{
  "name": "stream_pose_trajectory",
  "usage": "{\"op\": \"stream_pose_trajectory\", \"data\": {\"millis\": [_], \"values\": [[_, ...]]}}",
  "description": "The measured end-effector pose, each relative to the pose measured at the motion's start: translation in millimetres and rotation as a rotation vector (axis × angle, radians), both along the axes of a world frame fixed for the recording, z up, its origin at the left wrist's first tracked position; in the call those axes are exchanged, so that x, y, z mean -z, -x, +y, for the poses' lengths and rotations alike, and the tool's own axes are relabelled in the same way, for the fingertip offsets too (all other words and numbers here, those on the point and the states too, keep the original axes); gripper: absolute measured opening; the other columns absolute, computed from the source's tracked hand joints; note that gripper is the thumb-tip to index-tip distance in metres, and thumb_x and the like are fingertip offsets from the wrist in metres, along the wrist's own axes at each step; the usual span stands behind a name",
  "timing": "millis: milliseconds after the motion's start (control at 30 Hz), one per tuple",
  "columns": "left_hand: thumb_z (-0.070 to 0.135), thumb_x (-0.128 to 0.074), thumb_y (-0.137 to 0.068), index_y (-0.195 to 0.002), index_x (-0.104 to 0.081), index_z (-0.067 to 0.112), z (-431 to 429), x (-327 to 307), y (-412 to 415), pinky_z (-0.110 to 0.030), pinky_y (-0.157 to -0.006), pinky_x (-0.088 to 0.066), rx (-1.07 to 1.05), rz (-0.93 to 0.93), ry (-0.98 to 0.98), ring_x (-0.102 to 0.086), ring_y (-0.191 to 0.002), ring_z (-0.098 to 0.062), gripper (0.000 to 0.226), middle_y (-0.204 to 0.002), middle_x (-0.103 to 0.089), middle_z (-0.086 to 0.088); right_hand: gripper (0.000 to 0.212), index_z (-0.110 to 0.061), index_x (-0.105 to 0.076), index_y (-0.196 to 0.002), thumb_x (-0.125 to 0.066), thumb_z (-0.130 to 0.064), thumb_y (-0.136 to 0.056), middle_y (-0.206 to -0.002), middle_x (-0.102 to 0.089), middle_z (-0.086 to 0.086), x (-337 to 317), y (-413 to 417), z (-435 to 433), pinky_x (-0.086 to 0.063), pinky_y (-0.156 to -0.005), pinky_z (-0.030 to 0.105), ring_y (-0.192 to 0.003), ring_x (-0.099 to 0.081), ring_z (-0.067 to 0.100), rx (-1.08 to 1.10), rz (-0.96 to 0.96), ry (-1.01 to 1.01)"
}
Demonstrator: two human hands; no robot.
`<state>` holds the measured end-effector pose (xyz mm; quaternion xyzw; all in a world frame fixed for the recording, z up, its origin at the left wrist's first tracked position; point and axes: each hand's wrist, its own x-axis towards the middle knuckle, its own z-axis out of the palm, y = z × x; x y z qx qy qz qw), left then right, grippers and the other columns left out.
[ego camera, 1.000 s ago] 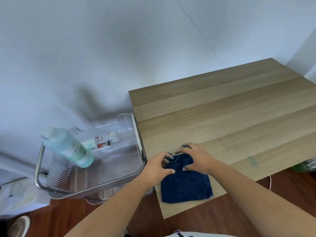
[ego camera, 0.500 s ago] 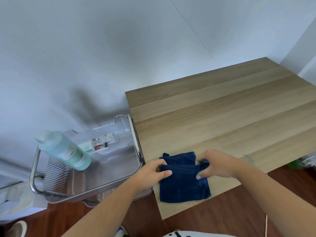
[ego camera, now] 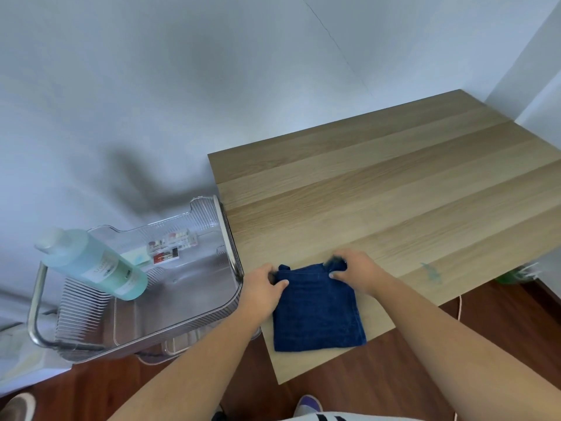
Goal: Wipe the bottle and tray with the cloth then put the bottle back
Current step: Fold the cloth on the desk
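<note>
A dark blue cloth (ego camera: 317, 311) lies folded flat at the near left corner of the wooden table (ego camera: 379, 189). My left hand (ego camera: 261, 288) pinches its far left corner. My right hand (ego camera: 353, 267) pinches its far right corner. A pale turquoise bottle (ego camera: 94, 264) with a white cap stands in the clear plastic tray (ego camera: 182, 302), left of the table. The tray rests on a metal-framed cart.
Small boxes and a label (ego camera: 165, 253) lie at the back of the tray. A green smear (ego camera: 431, 273) marks the table's near edge. A white wall stands behind, and dark wooden floor (ego camera: 394, 384) lies below. Shoes show at the bottom.
The cloth has been spread from a bunched fold into a flat square. My right hand moved right, then back to the far right corner; my left hand stays at the left corner.
</note>
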<state>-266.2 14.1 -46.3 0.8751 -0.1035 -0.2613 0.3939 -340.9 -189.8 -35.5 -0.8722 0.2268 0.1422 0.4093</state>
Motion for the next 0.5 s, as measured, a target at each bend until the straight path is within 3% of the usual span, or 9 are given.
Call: {"op": "stream_pose_trajectory", "data": {"millis": [100, 167, 233, 300, 367, 500], "values": [[0.022, -0.067, -0.087, -0.104, -0.054, 0.024, 4.0, 3.1, 3.1, -0.016, -0.075, -0.045, 0.033, -0.149, 0.002, -0.056, -0.094, -0.011, 0.022, -0.097, -0.056, 0.01, 0.03, -0.018, -0.063, -0.115, -0.066, -0.012, -0.086, -0.111, -0.06, -0.001, 6.5, 13.3, 7.3, -0.043, -0.096, 0.027, -0.11, -0.054, 0.018, 0.029, -0.112, 0.221], [0.032, -0.062, -0.088, -0.124, -0.048, 0.024, 12.9, 6.7, 8.4, -0.026, -0.096, -0.041, 0.277, -0.447, -0.119, -0.049, -0.112, -0.012, 0.039, -0.12, -0.051, 0.007, 0.033, -0.018, -0.059, -0.12, -0.064, -0.018, -0.087, -0.116, -0.058, 0.001, 8.4, 30.4, 19.1, -0.041, -0.098, 0.031, -0.111, -0.051, 0.02, 0.073, -0.233, 0.458], [0.048, -0.048, -0.092, -0.141, -0.036, 0.025, 25.1, 12.9, 12.6, -0.035, -0.112, -0.026, 0.602, -0.647, -0.271, -0.034, -0.135, -0.016, 0.056, -0.146, -0.038, 0.005, 0.033, -0.019, -0.058, -0.121, -0.061, -0.023, -0.088, -0.119, -0.058, 0.001, 13.4, 51.6, 37.2, -0.042, -0.099, 0.034, -0.113, -0.052, 0.021, 0.078, -0.305, 0.524], [0.059, -0.029, -0.094, -0.152, -0.012, 0.029, 36.4, 20.4, 12.8, -0.037, -0.118, -0.004, 0.784, -0.651, -0.386, -0.004, -0.148, -0.014, 0.067, -0.162, -0.006, 0.007, 0.046, -0.022, -0.046, -0.136, -0.053, -0.034, -0.093, -0.141, -0.048, 0.0, 22.7, 68.8, 53.8, -0.034, -0.11, 0.036, -0.132, -0.042, 0.021, -0.02, -0.216, 0.528], [0.064, -0.014, -0.093, -0.15, 0.009, 0.032, 42.8, 29.4, 12.9, -0.037, -0.118, 0.007, 0.815, -0.625, -0.415, 0.015, -0.146, -0.011, 0.07, -0.158, 0.016, 0.01, 0.058, -0.025, -0.021, -0.15, -0.038, -0.044, -0.098, -0.159, -0.02, -0.003, 35.0, 74.2, 57.9, -0.016, -0.119, 0.035, -0.147, -0.017, 0.017, -0.134, -0.091, 0.544], [0.067, -0.004, -0.088, -0.148, 0.016, 0.033, 44.4, 35.4, 23.6, -0.034, -0.116, 0.007, 0.698, -0.614, -0.436, 0.019, -0.141, -0.008, 0.072, -0.154, 0.022, 0.011, 0.06, -0.028, 0.002, -0.152, -0.023, -0.046, -0.1, -0.161, 0.007, -0.009, 42.5, 53.4, 40.9, 0.005, -0.12, 0.038, -0.146, 0.013, 0.008, -0.288, -0.052, 0.576]]}}
